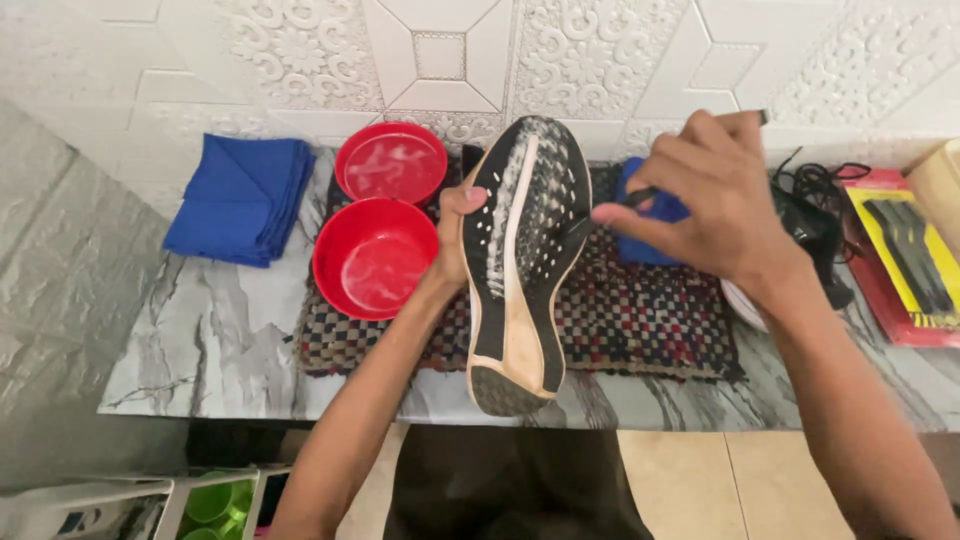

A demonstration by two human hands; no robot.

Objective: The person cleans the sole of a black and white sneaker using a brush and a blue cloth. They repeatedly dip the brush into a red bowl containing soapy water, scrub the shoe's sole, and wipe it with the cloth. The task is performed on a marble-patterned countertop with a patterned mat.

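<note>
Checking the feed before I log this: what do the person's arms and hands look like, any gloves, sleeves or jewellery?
Both forearms are bare as far up as the frame shows: no sleeves visible. The left hand and right hand wear no gloves, and no rings, watch or bracelets show on either. No markings or straps are visible.

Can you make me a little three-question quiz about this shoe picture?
1. True or false: the black running shoe with the tan sole is held sole up.
2. How many round red plastic bowls are there?
3. Which hand holds the shoe: A left, B right?

Key: 1 true, soapy foam shows on the sole. 2 two, beside a folded blue cloth. 3 A; the right hand grips a thin dark handle.
</note>
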